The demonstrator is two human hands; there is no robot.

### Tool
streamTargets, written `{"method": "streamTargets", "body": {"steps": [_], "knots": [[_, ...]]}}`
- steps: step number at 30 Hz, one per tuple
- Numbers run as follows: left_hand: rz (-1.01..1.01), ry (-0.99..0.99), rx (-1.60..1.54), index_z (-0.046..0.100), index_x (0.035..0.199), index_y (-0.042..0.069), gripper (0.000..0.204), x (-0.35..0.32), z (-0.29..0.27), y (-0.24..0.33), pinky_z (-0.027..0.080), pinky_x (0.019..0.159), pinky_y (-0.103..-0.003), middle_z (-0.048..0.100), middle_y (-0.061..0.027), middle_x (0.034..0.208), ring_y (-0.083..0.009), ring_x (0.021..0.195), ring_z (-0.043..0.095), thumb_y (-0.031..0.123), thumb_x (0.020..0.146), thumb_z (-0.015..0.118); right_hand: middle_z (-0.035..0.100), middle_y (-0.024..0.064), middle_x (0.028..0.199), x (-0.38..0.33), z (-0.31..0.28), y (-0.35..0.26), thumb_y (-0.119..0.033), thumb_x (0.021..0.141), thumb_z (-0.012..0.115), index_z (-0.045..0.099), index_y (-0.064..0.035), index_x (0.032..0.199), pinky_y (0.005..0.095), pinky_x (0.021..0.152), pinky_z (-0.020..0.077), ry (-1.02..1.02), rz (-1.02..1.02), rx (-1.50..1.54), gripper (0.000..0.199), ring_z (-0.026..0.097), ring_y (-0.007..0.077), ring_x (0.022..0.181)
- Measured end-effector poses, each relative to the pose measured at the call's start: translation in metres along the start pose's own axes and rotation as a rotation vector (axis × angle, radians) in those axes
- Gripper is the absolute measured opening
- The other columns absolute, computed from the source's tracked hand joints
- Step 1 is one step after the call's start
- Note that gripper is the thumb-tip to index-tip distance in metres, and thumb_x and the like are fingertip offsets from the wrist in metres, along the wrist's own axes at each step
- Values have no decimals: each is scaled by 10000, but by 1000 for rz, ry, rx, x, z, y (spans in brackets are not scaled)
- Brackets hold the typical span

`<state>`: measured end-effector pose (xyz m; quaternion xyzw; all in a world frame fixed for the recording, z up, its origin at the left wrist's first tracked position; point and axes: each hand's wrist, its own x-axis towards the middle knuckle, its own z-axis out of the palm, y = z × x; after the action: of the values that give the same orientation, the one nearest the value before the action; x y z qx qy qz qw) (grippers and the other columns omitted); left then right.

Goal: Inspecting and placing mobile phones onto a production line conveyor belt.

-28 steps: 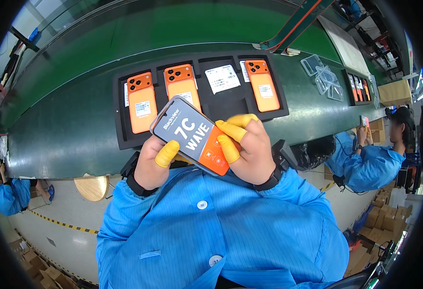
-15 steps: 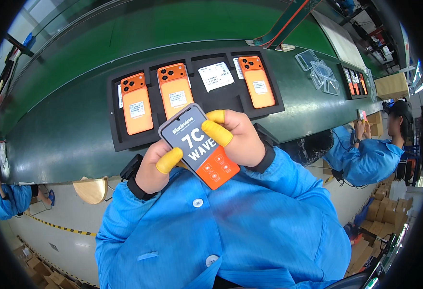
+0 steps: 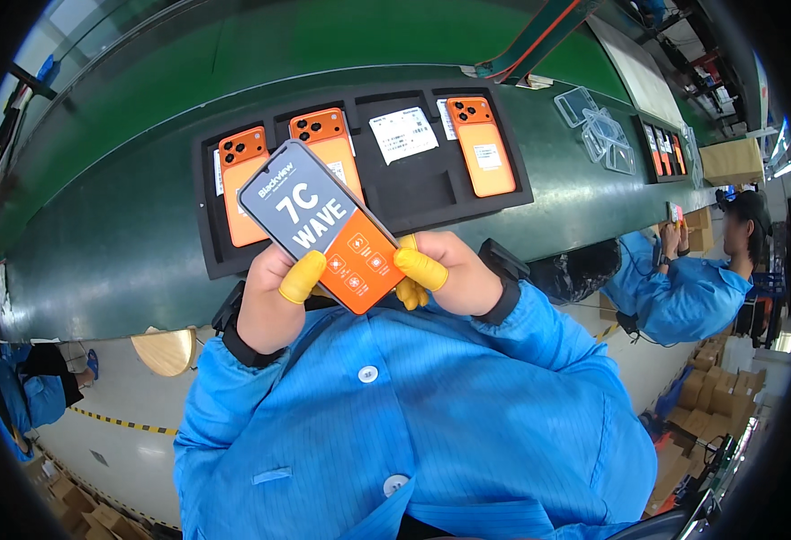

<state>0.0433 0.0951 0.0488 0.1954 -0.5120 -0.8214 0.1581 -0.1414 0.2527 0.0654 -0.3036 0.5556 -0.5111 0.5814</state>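
We hold a smartphone (image 3: 325, 227) in both hands above the green surface (image 3: 125, 234). Since a moment ago we have raised and tilted it, so its top now points toward 10 o'clock and covers part of the black tray (image 3: 386, 184); it reads as a closer look at the screen. Our left hand (image 3: 271, 301) and right hand (image 3: 449, 279), with yellow finger cots, have fingers closed around its lower end. The screen shows a dark upper half and an orange lower half. 3 orange phones (image 3: 481, 148) lie in the tray at 12 o'clock.
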Motion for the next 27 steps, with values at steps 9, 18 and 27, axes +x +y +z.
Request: {"method": "streamTargets", "body": {"steps": [9, 18, 27], "knots": [[95, -59, 76, 604, 1114, -17, 272, -3, -6, -4, 486, 862, -282, 667, -65, 1060, -127, 962, 616, 198, 948, 625, 580, 21, 682, 4, 5, 0, -319, 1004, 523, 614, -17, 873, 234, 521, 429, 59, -151, 13, 342, 534, 83, 561], [91, -113, 207, 599, 1149, -19, 321, -9, -11, 2, 492, 863, -289, 665, -74, 1093, -131, 996, 618, 186, 915, 675, 558, -8, 673, 10, -1, 13, -307, 1010, 515, 615, -19, 870, 221, 528, 409, -58, -137, -8, 335, 490, 52, 575], [72, -66, 282, 616, 1114, -22, 268, -15, -3, 10, 493, 827, -283, 663, -66, 1074, -122, 957, 615, 137, 907, 678, 542, -20, 659, 13, -5, 22, -307, 1008, 521, 606, -24, 878, 218, 530, 407, -107, -155, -46, 322, 480, 45, 579]]}}
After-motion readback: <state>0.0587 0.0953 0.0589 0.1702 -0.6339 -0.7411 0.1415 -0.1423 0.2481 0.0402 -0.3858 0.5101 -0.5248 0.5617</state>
